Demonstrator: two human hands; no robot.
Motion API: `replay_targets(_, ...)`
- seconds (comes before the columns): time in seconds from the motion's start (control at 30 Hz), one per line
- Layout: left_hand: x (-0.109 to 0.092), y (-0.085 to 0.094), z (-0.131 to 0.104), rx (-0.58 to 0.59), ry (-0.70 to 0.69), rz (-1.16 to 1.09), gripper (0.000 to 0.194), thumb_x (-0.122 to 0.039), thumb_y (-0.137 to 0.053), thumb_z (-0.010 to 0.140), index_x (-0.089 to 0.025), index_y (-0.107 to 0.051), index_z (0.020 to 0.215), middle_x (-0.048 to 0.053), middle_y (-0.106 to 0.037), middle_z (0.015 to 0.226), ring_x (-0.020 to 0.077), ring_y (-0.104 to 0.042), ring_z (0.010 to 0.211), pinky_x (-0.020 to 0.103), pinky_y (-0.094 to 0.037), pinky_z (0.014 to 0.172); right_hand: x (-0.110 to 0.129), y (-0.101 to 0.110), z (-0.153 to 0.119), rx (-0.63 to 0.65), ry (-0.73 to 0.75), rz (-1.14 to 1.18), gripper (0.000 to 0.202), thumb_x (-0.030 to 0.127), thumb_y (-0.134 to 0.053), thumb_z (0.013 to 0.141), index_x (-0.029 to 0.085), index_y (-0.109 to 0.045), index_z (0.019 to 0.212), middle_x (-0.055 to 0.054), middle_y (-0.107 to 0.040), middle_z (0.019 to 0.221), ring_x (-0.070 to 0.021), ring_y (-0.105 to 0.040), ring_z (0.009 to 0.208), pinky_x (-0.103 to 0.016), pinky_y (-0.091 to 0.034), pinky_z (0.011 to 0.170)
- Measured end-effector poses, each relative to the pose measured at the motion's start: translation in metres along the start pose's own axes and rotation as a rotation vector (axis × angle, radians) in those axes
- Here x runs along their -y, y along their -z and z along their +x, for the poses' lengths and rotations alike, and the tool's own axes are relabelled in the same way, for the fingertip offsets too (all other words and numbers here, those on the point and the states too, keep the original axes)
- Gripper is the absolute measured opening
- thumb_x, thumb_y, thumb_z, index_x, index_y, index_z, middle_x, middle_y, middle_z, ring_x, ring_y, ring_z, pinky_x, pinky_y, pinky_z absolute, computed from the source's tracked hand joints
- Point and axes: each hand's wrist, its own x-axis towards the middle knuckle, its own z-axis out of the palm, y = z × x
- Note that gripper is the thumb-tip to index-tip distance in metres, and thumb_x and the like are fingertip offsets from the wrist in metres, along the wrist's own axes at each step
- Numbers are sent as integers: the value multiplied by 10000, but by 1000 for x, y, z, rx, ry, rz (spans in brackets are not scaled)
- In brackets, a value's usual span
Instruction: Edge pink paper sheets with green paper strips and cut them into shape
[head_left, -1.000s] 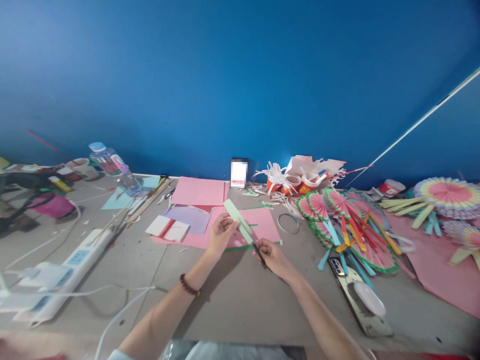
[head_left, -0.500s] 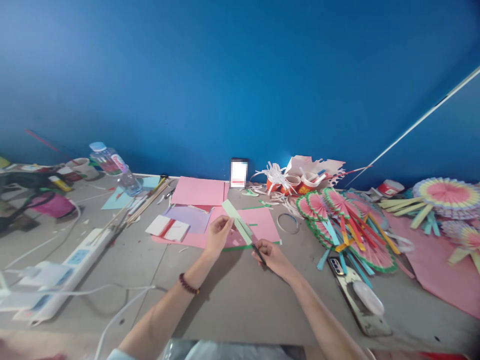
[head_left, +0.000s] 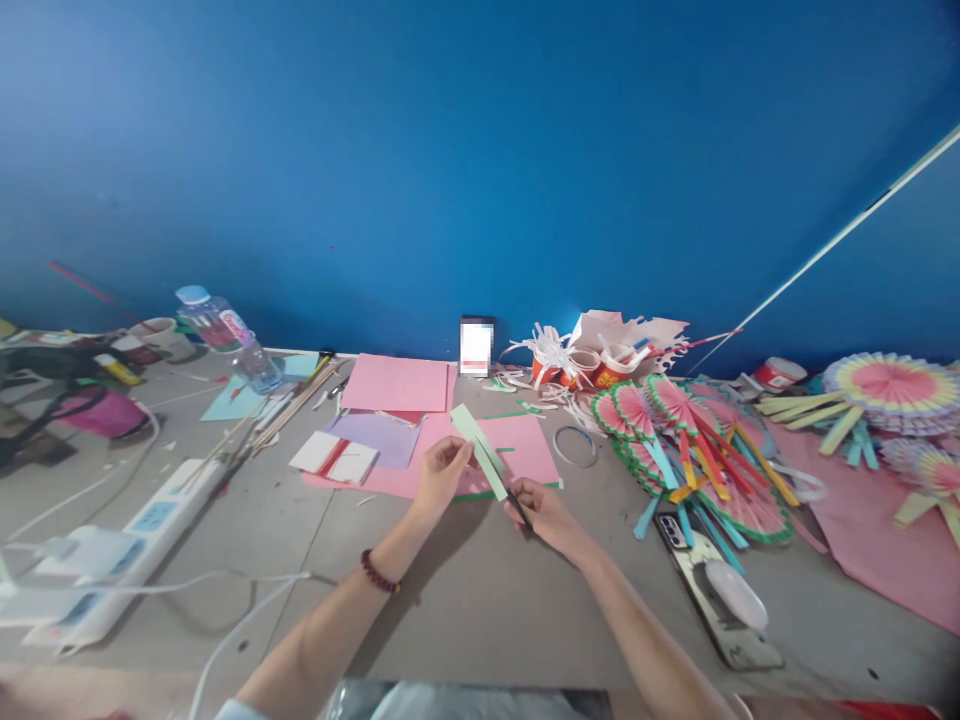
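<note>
In the middle of the head view, my left hand (head_left: 444,474) is closed on a strip of light green paper (head_left: 478,452), pinched at its left side. The strip slants down to the right. My right hand (head_left: 541,506) is closed around dark-handled scissors (head_left: 519,510). Their blades are mostly hidden at the strip's lower end, so I cannot tell how far they are parted. Under both hands lies pink paper (head_left: 536,450) with green strips along its edges. A lilac sheet (head_left: 381,438) and a white pad with a red band (head_left: 334,458) lie left of my left hand.
Pleated paper fans (head_left: 682,410) with coloured ribbons lie to the right, above a phone (head_left: 705,560) with a white mouse-like object. Red paper cups (head_left: 616,368) stand by the wall. A power strip (head_left: 142,540) with cables and a tilted water bottle (head_left: 229,335) are at left.
My left hand and the green paper strip have shifted slightly right and down, its lower end now nearer my right hand. The right hand holds the scissors in nearly the same place.
</note>
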Motion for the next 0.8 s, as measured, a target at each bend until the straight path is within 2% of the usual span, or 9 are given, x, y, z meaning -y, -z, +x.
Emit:
replay_targets(0.17,-1,-2,-4,31,-16,26,299,-438,-694,699,-160,-613,623,14,-623,548,119,-573,511,220,-437,507,0,0,0,0,9,-4,326,473,-631,714,209,-452,781,93,-463,518,-61,-378,443,-189,-273,440)
replay_targets(0.47,1,-5,-7,44,14,44,335,-478,-671,710,-163,-585,632,0,-612,537,111,-556,489,218,-428,488,3,-1,1,-14,-10,23,388,496,-690,657,206,-446,740,91,-457,499,-63,-375,435,-202,-254,442)
replay_targets(0.6,-3,-5,-8,46,26,52,343,-492,-672,701,-167,-586,632,3,-617,545,123,-572,509,228,-440,505,1,0,1,-2,13,31,357,477,-677,684,205,-465,777,96,-442,518,-62,-373,448,-199,-247,441)
replay_targets(0.8,-7,-6,-8,49,17,59,353,-498,-671,699,-166,-583,617,8,-616,546,128,-579,517,234,-453,522,13,-4,-3,-32,-18,11,353,470,-674,660,208,-449,733,99,-420,506,-61,-364,437,-200,-230,424)
